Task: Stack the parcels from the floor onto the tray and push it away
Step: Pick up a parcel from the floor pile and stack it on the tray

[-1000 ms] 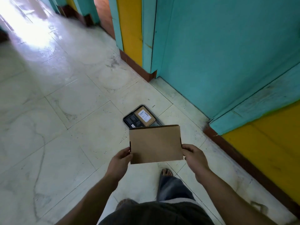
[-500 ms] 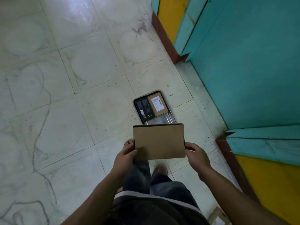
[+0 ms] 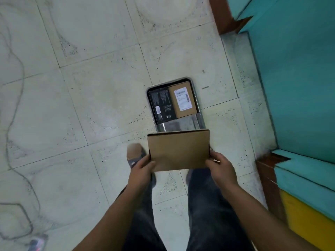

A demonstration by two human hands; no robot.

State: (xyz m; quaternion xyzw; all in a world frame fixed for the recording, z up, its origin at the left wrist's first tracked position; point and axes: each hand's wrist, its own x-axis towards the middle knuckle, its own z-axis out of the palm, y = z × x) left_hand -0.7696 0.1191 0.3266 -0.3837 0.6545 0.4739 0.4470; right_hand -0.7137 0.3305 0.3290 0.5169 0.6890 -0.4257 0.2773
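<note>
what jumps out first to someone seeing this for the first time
The plain cardboard parcel at the centre, held at its sides by the left hand and right hand. Beyond it on the tiled floor lies a metal tray with a black parcel and a labelled brown parcel side by side; a teal wall fills the right edge.

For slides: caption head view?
Left hand and right hand hold a cardboard parcel near the tray containing a black box and labelled box.

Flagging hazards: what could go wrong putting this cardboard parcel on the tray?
The cardboard parcel is pinched only at its lower corners by the left hand and right hand; it could slip. The bare strip of the tray looks narrower than it, so it may rest tilted on the black parcel.
</note>
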